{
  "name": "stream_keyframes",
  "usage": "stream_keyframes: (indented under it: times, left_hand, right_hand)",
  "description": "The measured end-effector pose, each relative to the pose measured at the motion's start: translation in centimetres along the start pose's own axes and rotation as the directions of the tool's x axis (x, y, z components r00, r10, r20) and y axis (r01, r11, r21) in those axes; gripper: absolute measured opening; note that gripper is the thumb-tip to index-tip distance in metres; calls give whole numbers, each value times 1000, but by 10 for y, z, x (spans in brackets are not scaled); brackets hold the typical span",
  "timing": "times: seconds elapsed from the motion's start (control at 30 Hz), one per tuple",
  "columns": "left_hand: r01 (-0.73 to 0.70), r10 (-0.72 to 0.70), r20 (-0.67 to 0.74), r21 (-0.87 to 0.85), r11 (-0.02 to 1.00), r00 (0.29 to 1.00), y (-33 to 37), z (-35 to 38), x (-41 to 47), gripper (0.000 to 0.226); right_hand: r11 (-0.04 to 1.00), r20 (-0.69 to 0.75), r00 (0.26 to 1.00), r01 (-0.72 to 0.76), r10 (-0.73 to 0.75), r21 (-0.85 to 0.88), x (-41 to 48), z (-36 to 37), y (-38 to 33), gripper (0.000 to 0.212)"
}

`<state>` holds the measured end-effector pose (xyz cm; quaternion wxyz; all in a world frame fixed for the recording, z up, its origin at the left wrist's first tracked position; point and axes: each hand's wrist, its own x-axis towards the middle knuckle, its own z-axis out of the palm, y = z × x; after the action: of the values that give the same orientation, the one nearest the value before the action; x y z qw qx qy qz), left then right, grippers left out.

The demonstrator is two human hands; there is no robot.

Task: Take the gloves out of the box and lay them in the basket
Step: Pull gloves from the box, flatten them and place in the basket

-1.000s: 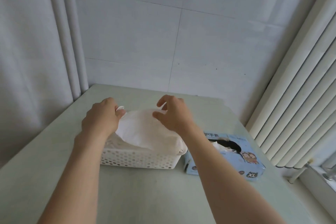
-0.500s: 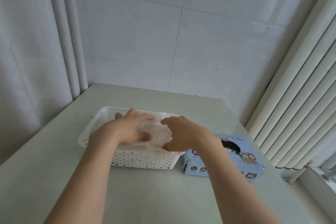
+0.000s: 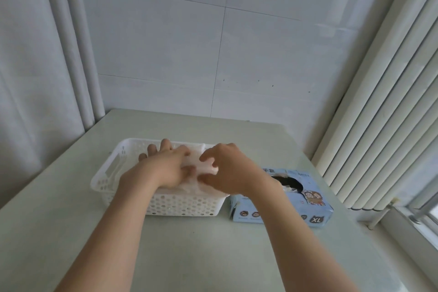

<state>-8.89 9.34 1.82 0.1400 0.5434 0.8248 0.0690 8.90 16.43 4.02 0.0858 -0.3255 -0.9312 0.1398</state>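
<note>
The gloves (image 3: 209, 169), thin and whitish, lie as a flat pile inside the white basket (image 3: 111, 168), filling it nearly to the rim. The left hand (image 3: 166, 168) rests flat on the pile, its grip apart, with the fingers straight and spread toward the far wall of the basket. The right hand (image 3: 232, 170) is just beside it over the right end of the pile. Its fingers are curled with the thumb below them and glove showing in the gap, but I cannot tell whether this grip is pinching the glove or only touching it.

The blue box (image 3: 308, 206) sits just to the right of the basket, marked XL on its front, with more glove material showing in its dark oval opening. Both stand on the pale green desk (image 3: 213, 256). Behind is a tiled wall (image 3: 166, 54), a curtain (image 3: 35, 78) on the left and a ribbed white radiator (image 3: 379, 125) on the right.
</note>
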Motion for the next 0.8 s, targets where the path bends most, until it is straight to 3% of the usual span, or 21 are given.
stream_keyframes:
  times: [0.07, 0.13, 0.2, 0.3, 0.47, 0.53, 0.67, 0.8]
  left_hand:
    - [-48, 48, -155, 3, 999, 987, 13, -5, -6, 41]
    - [-180, 144, -342, -77, 981, 929, 26, -7, -10, 28]
    - [-366, 254, -487, -149, 919, 835, 39, -2, -13, 18]
    - [-516, 372, -574, -105, 850, 730, 68, 10, -15, 26]
    - [-554, 388, -554, -166, 816, 737, 121, 38, -33, 39]
    - [-568, 422, -509, -168, 806, 750, 137, 54, -37, 44]
    - [-594, 504, -411, -123, 795, 760, 152, 87, -41, 49]
    - [-468, 450, -326, 24, 883, 832, 150, 108, -35, 72]
  right_hand:
    - [993, -253, 967, 32, -4, 109, -8, -1, 14, 25]
    - [982, -404, 912, 8, 70, 189, -15, -2, 34, 20]
    - [956, -446, 876, -54, 184, 289, -25, -5, 55, 23]
    - [920, -467, 829, -133, 307, 368, -45, -7, 85, 32]
    - [929, -563, 754, -174, 339, 326, -75, 7, 114, 16]
    - [928, -536, 772, -192, 343, 319, -82, 14, 121, 7]
    - [932, -403, 845, -273, 350, 237, -85, 23, 129, 10]
    - [946, -427, 853, -212, 301, 244, -84, 25, 136, 13]
